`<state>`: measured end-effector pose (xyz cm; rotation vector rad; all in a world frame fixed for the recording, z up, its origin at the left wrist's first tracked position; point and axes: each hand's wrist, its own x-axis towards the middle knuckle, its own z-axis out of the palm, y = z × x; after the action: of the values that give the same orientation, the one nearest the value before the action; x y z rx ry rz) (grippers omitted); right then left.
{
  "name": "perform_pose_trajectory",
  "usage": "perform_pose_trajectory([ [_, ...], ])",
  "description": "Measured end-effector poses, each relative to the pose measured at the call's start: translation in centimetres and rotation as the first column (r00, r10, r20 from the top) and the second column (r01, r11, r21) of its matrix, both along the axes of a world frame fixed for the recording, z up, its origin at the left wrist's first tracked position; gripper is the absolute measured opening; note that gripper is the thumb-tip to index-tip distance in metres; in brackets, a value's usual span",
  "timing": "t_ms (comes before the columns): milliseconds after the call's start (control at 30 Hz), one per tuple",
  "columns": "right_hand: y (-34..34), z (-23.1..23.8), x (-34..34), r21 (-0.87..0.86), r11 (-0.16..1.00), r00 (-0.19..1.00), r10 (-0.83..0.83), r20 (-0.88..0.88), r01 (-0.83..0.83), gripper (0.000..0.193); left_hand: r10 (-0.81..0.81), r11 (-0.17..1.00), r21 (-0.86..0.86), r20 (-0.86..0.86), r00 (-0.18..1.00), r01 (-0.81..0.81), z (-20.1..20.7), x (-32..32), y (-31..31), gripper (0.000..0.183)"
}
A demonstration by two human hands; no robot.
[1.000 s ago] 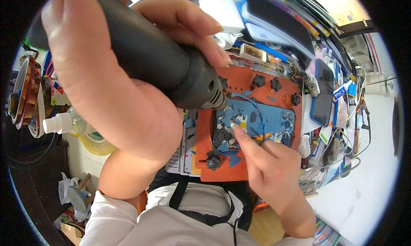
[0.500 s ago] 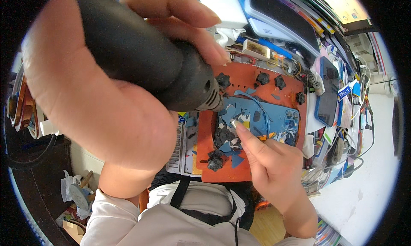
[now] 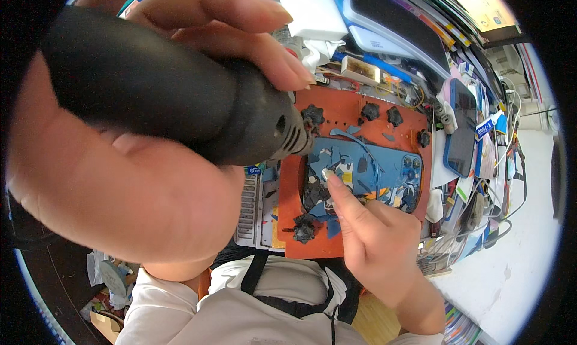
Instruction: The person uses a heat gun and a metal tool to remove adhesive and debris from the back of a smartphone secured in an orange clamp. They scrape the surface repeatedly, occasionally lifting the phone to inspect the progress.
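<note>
My left hand [image 3: 138,207] is wrapped round the thick black handle of a hot-air gun [image 3: 162,86], large and close on the left. The slotted nozzle points right, toward a blue phone [image 3: 393,164] with a badly shattered back. Flakes of blue and dark glass lie over the phone, mostly on its left half, and a camera cluster shows at its right end. My right hand [image 3: 381,231] comes from the lower right, its index fingertip on the broken glass. The other fingers curl under; whatever they may hold is hidden.
The phone lies on an orange-red holder plate [image 3: 324,246] with several black star knobs [image 3: 303,231]. Beyond are a white box [image 3: 312,11], a blue-handled tool [image 3: 384,67] and another dark phone [image 3: 461,128]. Cables and small tools crowd the right side beside a white wall [image 3: 517,225].
The hot-air gun and my left hand have shifted left and slightly down. My right index fingertip has slid a little left over the shattered glass.
</note>
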<state>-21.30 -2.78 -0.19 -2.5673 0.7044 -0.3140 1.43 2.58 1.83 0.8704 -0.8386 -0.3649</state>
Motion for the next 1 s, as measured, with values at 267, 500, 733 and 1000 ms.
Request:
perform_pose_trajectory([
  [267, 1.2, -0.3, -0.1, -0.288, 0.956, 0.999, 0.040, -0.030, -0.047, 0.062, -0.069, 0.996, -0.063, 0.002, 0.998, 0.069, -0.3, 0.1, 0.0, 0.081],
  [500, 1.4, -0.5, -0.2, -0.331, 0.942, 0.999, 0.049, -0.009, -0.049, 0.056, -0.104, 0.991, -0.078, 0.020, 0.994, 0.105, -0.3, 0.4, 0.1, 0.083],
  [733, 1.1, -0.2, 0.6, 0.135, 0.989, 0.990, -0.082, 0.112, 0.066, 0.061, -0.169, 0.980, -0.107, 0.016, 0.986, 0.169, -0.2, 0.5, 0.2, 0.080],
  [1000, 1.9, 1.5, 0.2, 0.046, 0.998, 0.996, -0.043, 0.076, 0.040, 0.037, -0.206, 0.972, -0.124, -0.042, 0.978, 0.200, -0.1, 0.4, 0.5, 0.079],
])
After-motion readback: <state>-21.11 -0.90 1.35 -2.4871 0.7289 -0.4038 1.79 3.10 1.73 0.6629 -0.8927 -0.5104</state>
